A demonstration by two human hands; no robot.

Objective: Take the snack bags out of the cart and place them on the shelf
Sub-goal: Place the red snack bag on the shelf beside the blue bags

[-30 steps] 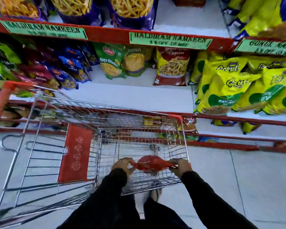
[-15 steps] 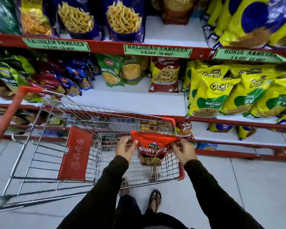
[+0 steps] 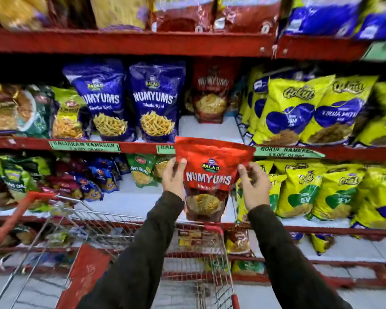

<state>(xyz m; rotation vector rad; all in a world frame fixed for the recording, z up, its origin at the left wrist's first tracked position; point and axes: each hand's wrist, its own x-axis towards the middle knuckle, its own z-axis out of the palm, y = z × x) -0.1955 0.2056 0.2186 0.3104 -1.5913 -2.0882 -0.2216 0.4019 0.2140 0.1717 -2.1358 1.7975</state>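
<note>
I hold a red Numyums snack bag (image 3: 210, 175) upright in front of the shelves, above the wire cart (image 3: 125, 228). My left hand (image 3: 173, 177) grips its left edge and my right hand (image 3: 253, 186) grips its right edge. Behind it, on the white shelf (image 3: 207, 130), a matching red Numyums bag (image 3: 212, 94) stands at the back, with bare shelf space in front of it. The cart's basket below my arms shows no other bags that I can make out.
Two blue Numyums bags (image 3: 129, 101) stand left of the gap, and yellow Gokul bags (image 3: 310, 110) crowd its right side. Red shelf rails with green price labels (image 3: 85, 146) run across. More snack bags fill the lower shelves.
Both hands have lifted the red bag out of the cart basket, from down inside it up to shelf height. The view has tilted upward to the higher shelves.
</note>
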